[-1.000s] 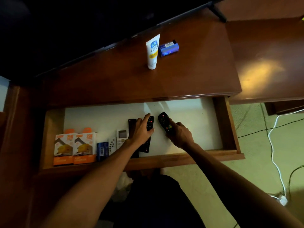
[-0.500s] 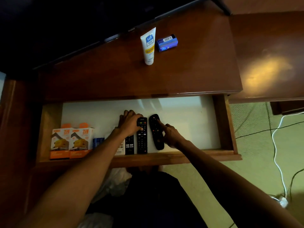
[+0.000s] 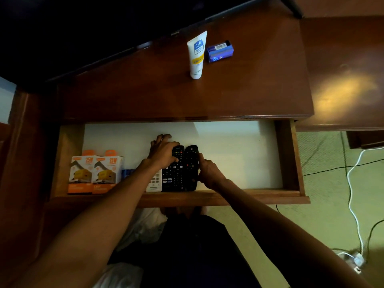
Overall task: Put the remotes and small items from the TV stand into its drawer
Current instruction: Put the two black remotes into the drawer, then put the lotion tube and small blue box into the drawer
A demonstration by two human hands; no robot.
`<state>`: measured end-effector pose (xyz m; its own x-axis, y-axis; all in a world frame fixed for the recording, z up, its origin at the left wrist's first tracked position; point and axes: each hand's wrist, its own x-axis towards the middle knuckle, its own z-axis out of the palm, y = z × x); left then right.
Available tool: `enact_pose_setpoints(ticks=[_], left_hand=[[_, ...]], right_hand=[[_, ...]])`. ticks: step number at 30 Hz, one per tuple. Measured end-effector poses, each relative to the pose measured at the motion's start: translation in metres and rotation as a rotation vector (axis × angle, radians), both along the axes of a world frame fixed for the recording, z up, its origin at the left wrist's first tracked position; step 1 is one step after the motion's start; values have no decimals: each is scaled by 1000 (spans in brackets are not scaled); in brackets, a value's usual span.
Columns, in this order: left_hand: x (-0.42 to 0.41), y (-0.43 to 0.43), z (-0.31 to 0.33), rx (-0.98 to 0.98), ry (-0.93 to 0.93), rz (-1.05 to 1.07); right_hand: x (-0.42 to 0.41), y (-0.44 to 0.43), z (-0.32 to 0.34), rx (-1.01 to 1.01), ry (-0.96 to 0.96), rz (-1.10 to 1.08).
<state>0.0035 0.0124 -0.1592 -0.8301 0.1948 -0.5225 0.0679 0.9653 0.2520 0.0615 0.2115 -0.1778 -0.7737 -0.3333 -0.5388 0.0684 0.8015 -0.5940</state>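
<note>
The drawer [image 3: 289,161] of the glossy dark-wood TV stand [image 3: 145,96] stands pulled out, its floor lined with a flat, pale sheet. Against the drawer's front wall lie three slim remotes side by side, long edges touching or nearly so: a white remote [image 3: 154,181] on the left, a rectangular black remote [image 3: 173,173] with rows of small buttons in the middle, and a rounded black remote [image 3: 190,169] with coloured buttons on the right. The left hand [image 3: 162,154] lies palm-down over the upper ends of the white and rectangular remotes, fingers spread onto the liner, thumb on the rectangular one's face. The right hand [image 3: 209,171] presses its curled fingers against the right edge of the rounded remote; neither hand is clamped around anything. Further left in the drawer stand two matching orange-and-white cardboard boxes [image 3: 93,171], with a small blue box [image 3: 127,173] just beside them, partly hidden by the left forearm. On the stand's top a white plastic tube [image 3: 196,55] stands on its cap beside a small blue carton [image 3: 220,51].
</note>
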Motion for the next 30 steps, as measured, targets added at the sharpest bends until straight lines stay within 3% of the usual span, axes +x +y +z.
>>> enact_pose_setpoints(ticks=[5, 10, 17, 22, 30], left_hand=[[0, -6, 9, 21, -35, -5], [-7, -3, 51, 312, 72, 136], [-86, 22, 133, 676, 424, 400], [-150, 53, 157, 801, 541, 421], [-198, 57, 142, 883, 431, 409]], right_hand=[[-5, 4, 6, 74, -9, 108], [-28, 26, 39, 137, 94, 143], [-111, 64, 111, 49, 474, -112], [-188, 80, 140, 105, 531, -231], [-272, 85, 148, 104, 533, -237]])
